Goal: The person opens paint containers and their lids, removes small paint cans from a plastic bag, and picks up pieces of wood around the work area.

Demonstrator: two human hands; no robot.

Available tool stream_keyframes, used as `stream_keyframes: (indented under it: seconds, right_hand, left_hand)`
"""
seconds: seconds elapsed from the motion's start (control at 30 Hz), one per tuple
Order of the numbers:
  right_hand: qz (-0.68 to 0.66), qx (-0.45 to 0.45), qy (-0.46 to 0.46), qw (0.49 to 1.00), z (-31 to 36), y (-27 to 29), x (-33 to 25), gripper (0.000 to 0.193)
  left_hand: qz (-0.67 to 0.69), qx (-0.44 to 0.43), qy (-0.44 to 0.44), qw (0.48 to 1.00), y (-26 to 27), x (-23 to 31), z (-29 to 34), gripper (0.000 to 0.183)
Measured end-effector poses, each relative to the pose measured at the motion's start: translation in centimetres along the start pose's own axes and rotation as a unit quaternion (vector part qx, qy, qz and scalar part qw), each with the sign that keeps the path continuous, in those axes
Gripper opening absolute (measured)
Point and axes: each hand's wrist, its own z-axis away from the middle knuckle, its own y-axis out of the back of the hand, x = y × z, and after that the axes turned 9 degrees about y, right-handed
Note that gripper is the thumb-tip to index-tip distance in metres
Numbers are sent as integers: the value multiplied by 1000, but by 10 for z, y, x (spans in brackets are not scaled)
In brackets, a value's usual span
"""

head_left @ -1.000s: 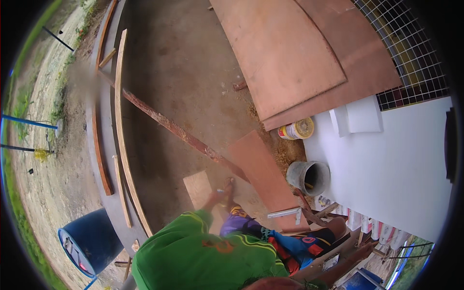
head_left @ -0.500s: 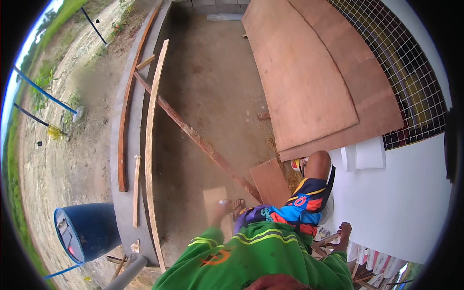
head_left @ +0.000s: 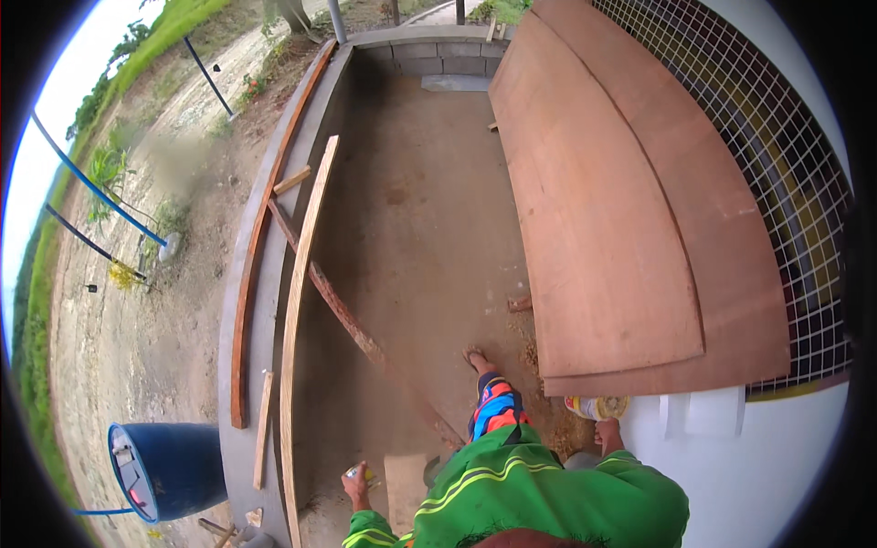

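Observation:
In my left hand [head_left: 356, 490], low and left of my green sleeve, is a small white-and-yellow item [head_left: 369, 476]. My fingers are closed around it; its kind is too small to make out. My right hand [head_left: 607, 437] is closed at the near edge of a yellow round container [head_left: 594, 406], which lies tilted under the lower edge of the plywood sheets [head_left: 603, 228]. How firmly the fingers grip it is hard to see. A sandalled foot [head_left: 476, 358] steps forward between the hands on the concrete floor [head_left: 420, 237].
A rough wooden pole [head_left: 352, 324] slants across the floor. Long timber strips [head_left: 306, 274] lie along the low concrete wall [head_left: 239, 310] on the left. A blue drum [head_left: 183, 466] lies outside it. Wire mesh [head_left: 795, 228] and a white surface [head_left: 786, 457] are on the right.
The view has tilted up and shifted. My right hand has left some wooden sticks and reached the yellow container. My left hand has swung left with its small item. One foot has stepped forward.

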Motion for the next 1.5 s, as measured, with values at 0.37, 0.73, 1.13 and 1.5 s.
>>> stream_keyframes:
  seconds: [0.37,0.73,1.13,1.5]
  right_hand:
    - [299,-21,160,940,-152,-155,-254,20]
    - [510,-78,26,856,-109,-147,-396,29]
    - [92,-1,607,789,-157,-525,-861,17]
    - [550,109,310,768,-410,-415,-796,16]
  left_hand:
    - [-71,16,57,996,-79,180,77,58]
    - [86,186,23,978,-47,396,48,80]
    - [-130,-104,151,974,-296,412,60,60]
    - [-34,-181,-135,974,-454,1015,-163,67]
